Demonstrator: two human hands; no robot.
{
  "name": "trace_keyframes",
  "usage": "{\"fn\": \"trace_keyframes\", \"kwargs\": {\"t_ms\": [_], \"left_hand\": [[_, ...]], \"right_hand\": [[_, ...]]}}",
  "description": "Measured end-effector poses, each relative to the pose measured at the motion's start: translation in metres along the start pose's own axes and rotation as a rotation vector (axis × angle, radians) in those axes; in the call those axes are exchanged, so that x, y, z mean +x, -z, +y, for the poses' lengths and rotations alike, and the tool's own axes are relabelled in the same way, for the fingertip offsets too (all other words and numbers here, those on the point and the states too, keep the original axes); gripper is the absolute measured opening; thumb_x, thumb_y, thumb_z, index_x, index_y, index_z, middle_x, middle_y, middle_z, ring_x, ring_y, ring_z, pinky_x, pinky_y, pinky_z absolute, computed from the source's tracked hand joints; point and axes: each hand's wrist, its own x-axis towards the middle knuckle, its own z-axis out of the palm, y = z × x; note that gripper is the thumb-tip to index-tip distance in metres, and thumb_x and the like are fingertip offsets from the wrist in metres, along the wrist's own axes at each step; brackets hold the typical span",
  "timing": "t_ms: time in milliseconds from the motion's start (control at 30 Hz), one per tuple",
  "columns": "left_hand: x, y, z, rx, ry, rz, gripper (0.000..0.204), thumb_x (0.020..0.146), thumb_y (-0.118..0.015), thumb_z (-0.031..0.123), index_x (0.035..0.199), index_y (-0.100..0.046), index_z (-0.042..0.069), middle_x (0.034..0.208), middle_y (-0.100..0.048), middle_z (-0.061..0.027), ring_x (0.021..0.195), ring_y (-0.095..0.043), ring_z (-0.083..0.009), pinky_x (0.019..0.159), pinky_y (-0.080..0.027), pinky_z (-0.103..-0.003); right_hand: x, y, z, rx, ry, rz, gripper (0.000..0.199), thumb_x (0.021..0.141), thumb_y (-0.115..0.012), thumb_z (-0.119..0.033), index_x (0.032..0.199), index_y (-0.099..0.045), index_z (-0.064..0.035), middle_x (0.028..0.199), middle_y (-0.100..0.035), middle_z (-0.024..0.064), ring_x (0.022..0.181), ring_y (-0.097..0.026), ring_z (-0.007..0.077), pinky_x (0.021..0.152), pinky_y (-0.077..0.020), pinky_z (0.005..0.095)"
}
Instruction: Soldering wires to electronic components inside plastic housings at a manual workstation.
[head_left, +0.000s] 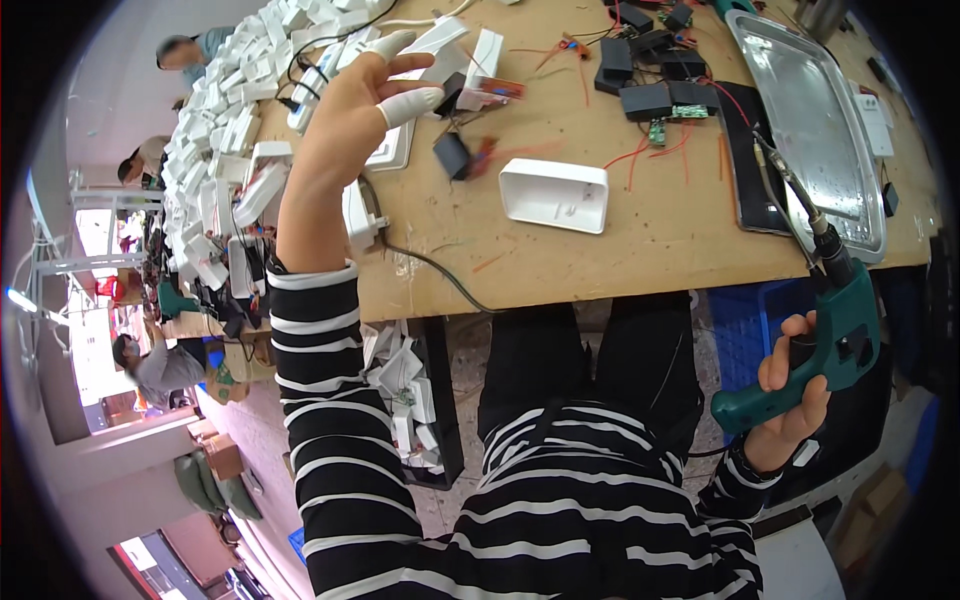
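Observation:
My left hand reaches over the table with its fingers apart, white covers on some of its fingertips. Close by its thumb is a small red circuit board, partly blurred, beside a white casing piece. A dark block with blurred red wires lies below them. To the right an open white plastic case rests with its hollow side up, small bits inside. At the right, my right hand is wrapped round the grip of a green soldering gun, its tip pointing up toward the tray.
White casings pile up at the left. Black blocks with wires and green boards cluster at the back. A metal tray lies at the right. A dark cable crosses the near edge. Other people sit at the left.

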Motion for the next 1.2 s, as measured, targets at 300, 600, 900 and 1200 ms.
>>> {"fn": "trace_keyframes", "kwargs": {"t_ms": [300,600,900,1200], "left_hand": [[-0.037,-0.030,-0.010,0.437,-0.255,-0.044,0.018,0.077,-0.053,0.002,0.092,-0.062,0.001,0.079,-0.059,-0.0139,0.071,-0.057,-0.0225,0.063,-0.043,-0.030],[-0.018,-0.061,-0.050,0.934,-0.402,-0.033,0.016,0.074,-0.057,0.014,0.084,-0.056,0.002,0.070,-0.058,-0.0106,0.072,-0.057,-0.0278,0.064,-0.040,-0.038],[-0.039,0.021,-0.039,-0.278,-0.076,0.070,0.036,0.080,-0.054,0.008,0.116,-0.050,0.001,0.095,-0.056,-0.0033,0.088,-0.052,-0.0133,0.080,-0.039,-0.026],[-0.043,0.048,-0.032,-1.021,0.005,0.024,0.034,0.084,-0.049,0.012,0.116,-0.046,-0.001,0.090,-0.053,-0.0073,0.086,-0.050,-0.0182,0.086,-0.039,-0.036]], "right_hand": [[0.008,-0.013,0.006,-0.007,-0.068,-0.079,0.063,0.082,-0.059,-0.022,0.126,-0.024,0.0056,0.119,-0.041,0.0195,0.067,-0.049,0.0126,0.055,-0.0429,0.0234],[0.010,-0.015,0.008,-0.005,-0.071,-0.077,0.064,0.082,-0.058,-0.023,0.127,-0.023,0.0057,0.120,-0.041,0.0194,0.067,-0.048,0.0123,0.055,-0.0427,0.0235],[0.010,-0.005,0.010,0.001,-0.060,-0.077,0.063,0.083,-0.057,-0.022,0.127,-0.022,0.0062,0.120,-0.040,0.0192,0.067,-0.046,0.0115,0.056,-0.0427,0.0233],[0.013,-0.015,0.013,0.030,-0.089,-0.104,0.063,0.083,-0.056,-0.022,0.128,-0.020,0.0061,0.120,-0.039,0.0192,0.067,-0.045,0.0113,0.057,-0.0422,0.0228]]}}
